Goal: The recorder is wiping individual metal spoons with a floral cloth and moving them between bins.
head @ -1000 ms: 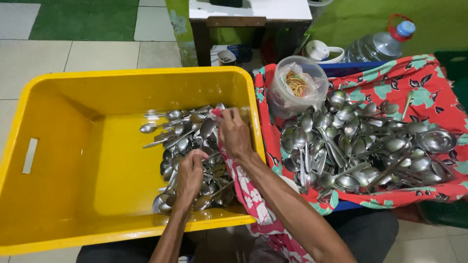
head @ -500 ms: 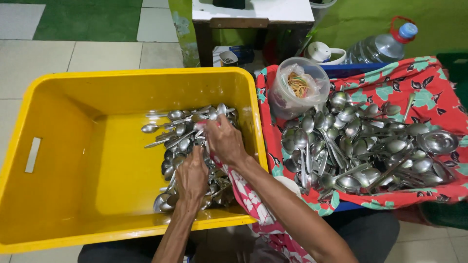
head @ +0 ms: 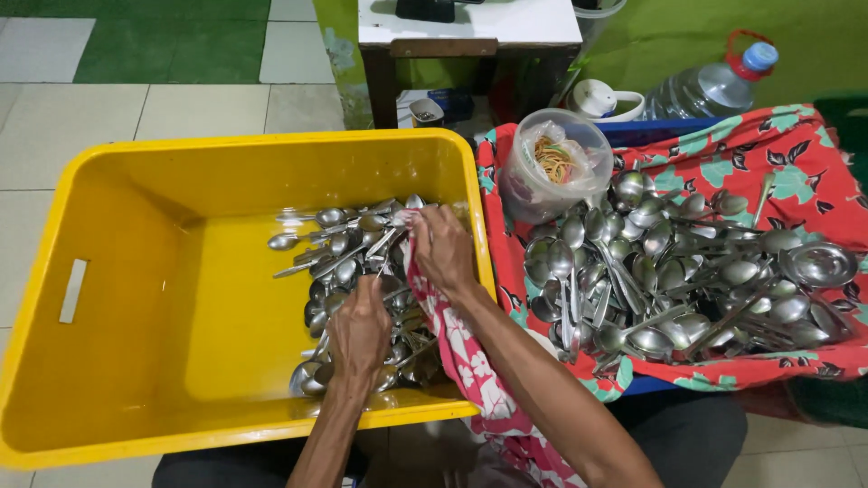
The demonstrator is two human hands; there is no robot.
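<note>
A big yellow plastic tub point(head: 136, 271) holds a heap of steel spoons point(head: 339, 253) against its right side. My left hand point(head: 360, 330) is down in that heap, fingers closed round a spoon handle. My right hand point(head: 445, 246) grips a red floral cloth point(head: 466, 361) wrapped over the far end of that spoon; the cloth trails over the tub's rim toward my lap. To the right, a second heap of spoons point(head: 669, 271) lies on a red flowered cloth point(head: 796, 172).
A round clear tub point(head: 551, 163) with rubber bands in a bag stands at the back of the right pile. Behind it are a large water bottle point(head: 710, 86), a white jug point(head: 601, 98) and a small white-topped table point(head: 470, 27). Tiled floor lies left.
My right hand drew the cloth in toward the left hand, then slid back out to the right along the spoon. The left hand stayed in the heap.
</note>
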